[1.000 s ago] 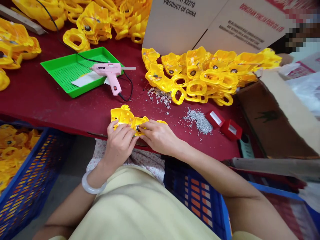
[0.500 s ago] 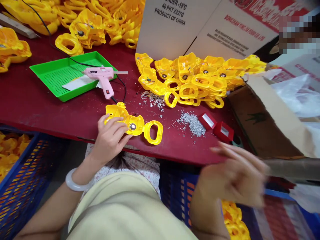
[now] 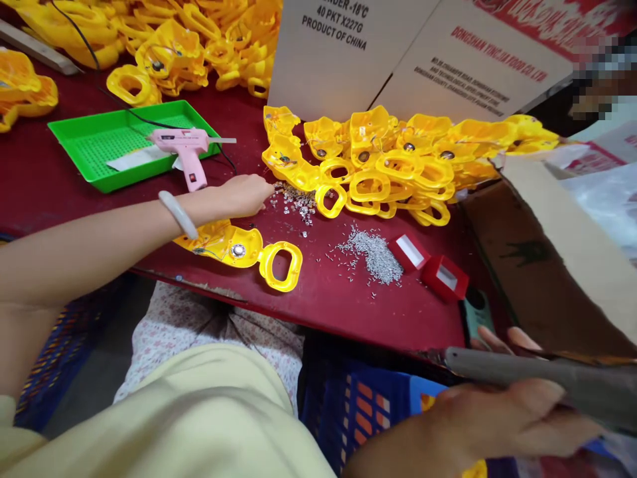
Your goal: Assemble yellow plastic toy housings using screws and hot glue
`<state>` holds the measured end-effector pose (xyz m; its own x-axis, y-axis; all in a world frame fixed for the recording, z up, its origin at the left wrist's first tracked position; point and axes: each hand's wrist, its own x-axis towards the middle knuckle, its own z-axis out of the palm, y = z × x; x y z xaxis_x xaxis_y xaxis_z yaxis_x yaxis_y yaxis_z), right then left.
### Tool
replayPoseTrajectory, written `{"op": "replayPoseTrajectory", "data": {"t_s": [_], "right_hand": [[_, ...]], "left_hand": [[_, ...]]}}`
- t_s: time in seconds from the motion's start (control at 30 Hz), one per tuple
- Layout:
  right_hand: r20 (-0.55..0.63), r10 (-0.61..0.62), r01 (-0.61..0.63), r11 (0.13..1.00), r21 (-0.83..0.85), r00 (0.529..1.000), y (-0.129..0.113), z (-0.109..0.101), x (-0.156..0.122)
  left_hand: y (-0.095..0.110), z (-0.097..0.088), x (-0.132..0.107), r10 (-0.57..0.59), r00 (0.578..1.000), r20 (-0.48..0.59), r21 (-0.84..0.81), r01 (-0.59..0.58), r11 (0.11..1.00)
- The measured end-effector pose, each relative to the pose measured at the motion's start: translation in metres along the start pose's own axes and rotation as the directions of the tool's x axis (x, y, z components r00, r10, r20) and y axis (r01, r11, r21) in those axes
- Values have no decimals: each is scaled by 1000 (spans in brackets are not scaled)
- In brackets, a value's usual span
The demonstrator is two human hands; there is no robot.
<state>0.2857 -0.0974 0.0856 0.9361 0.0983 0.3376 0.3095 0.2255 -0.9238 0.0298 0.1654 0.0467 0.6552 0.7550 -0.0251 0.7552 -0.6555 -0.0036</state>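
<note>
Now the left hand (image 3: 243, 196) had moved from the yellow moulded plastic shell (image 3: 252, 254) to a heap of small shiny pieces (image 3: 302, 206), fingers bunched; whether they pinched any couldn't be told. The right hand (image 3: 502, 419), just past the front edge at right, was partly spread around a long grey bar (image 3: 552, 377), its hold unclear. That left the shell unheld near the dark red table (image 3: 343, 315)'s front edge.
</note>
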Motion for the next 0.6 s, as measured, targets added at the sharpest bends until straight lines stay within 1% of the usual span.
{"op": "replayPoseTrajectory", "data": {"t_s": [0.03, 0.07, 0.1, 0.17, 0.23, 0.3, 0.33, 0.37, 0.4, 0.43, 0.47, 0.5, 0.53, 0.57, 0.6], "right_hand": [[-47, -117, 117, 993, -2, 992, 3, -3, -1], [-53, -202, 202, 979, -17, 978, 6, -5, -2], [-20, -219, 218, 975, -40, 976, 7, -6, -3], [77, -94, 101, 991, -89, 993, 8, -7, -5], [160, 4, 12, 995, -98, 987, 7, -6, -8], [220, 32, -19, 998, -57, 975, 4, -3, -14], [258, 35, -29, 999, -25, 965, 3, 0, -19], [303, 28, -34, 999, 13, 953, 2, 2, -24], [346, 8, -29, 998, 56, 938, 0, 6, -29], [381, -26, -17, 994, 109, 924, -3, 10, -36], [422, -55, -16, 986, 163, 905, -7, 14, -43], [473, -79, -26, 977, 212, 878, -12, 19, -50], [522, -96, -45, 967, 250, 847, -19, 23, -58], [578, -102, -74, 959, 274, 809, -27, 29, -66], [621, -124, -87, 951, 298, 774, -35, 34, -74]], "left_hand": [[1, 4, 5, -13, 1000, 7, -26, 13, 1000], [2, 8, 8, -21, 1000, 8, -54, 22, 998], [2, 10, 10, -30, 1000, 5, -83, 30, 996], [3, 9, 11, -62, 998, -14, -160, 59, 985], [5, -1, 3, -98, 993, -60, -273, 78, 959], [12, -18, -18, -123, 982, -146, -453, 44, 890], [19, -27, -34, -127, 974, -189, -558, 0, 830], [27, -34, -52, -125, 970, -209, -682, -53, 729], [38, -39, -72, -142, 967, -212, -797, -87, 598], [50, -41, -93, -155, 972, -178, -889, -91, 450], [62, -39, -113, -165, 979, -122, -956, -71, 285], [74, -34, -131, -182, 983, -38, -996, -22, 91], [86, -27, -147, -180, 981, 66, -994, 49, -99], [96, -17, -160, -167, 971, 171, -957, 123, -261], [105, -6, -169, -160, 954, 252, -897, 169, -408]]}}
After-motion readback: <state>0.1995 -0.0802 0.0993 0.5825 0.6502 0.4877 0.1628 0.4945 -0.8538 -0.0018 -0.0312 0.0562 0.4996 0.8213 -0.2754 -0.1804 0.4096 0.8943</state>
